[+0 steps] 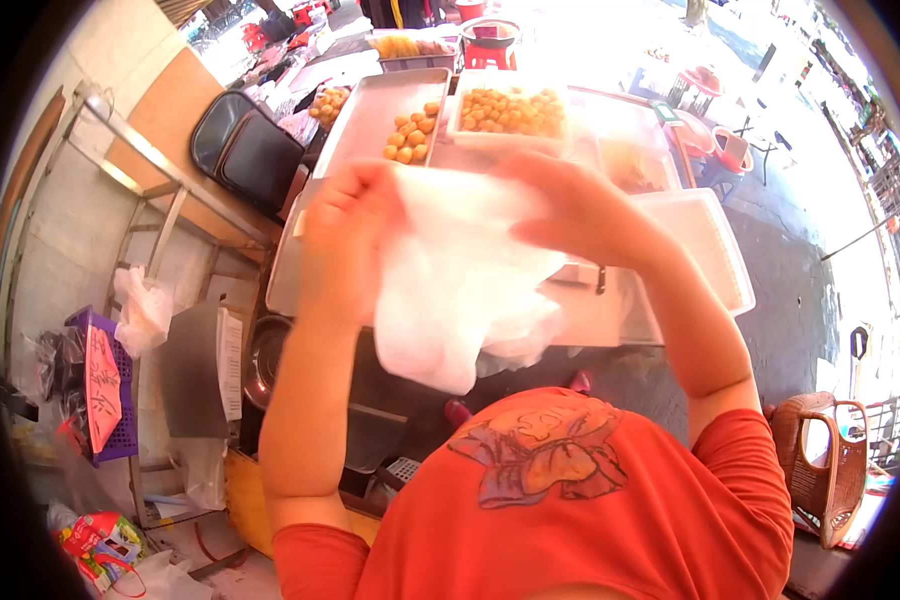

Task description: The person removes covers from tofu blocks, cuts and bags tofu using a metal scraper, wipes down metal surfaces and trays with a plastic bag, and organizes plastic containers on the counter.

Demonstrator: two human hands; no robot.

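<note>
A thin white plastic bag [460,270] hangs in front of my chest, above the near edge of the table. My left hand [355,215] is closed on its upper left corner, slightly blurred. At the bag's upper right is my right hand [560,205], fingers apart and blurred; whether it grips the film is unclear. Beyond the hands, round yellow-brown balls [410,132] lie in a metal tray [355,130], and more balls [505,108] fill a white plastic container [515,143]. Part of a knife handle [601,280] shows right of the bag.
A translucent lid [705,245] lies at the table's right. Left are a black folding chair [245,150], a metal rack [170,190] and a purple basket [120,400]. A wicker chair [820,460] stands at the lower right. Stools and a street are beyond the table.
</note>
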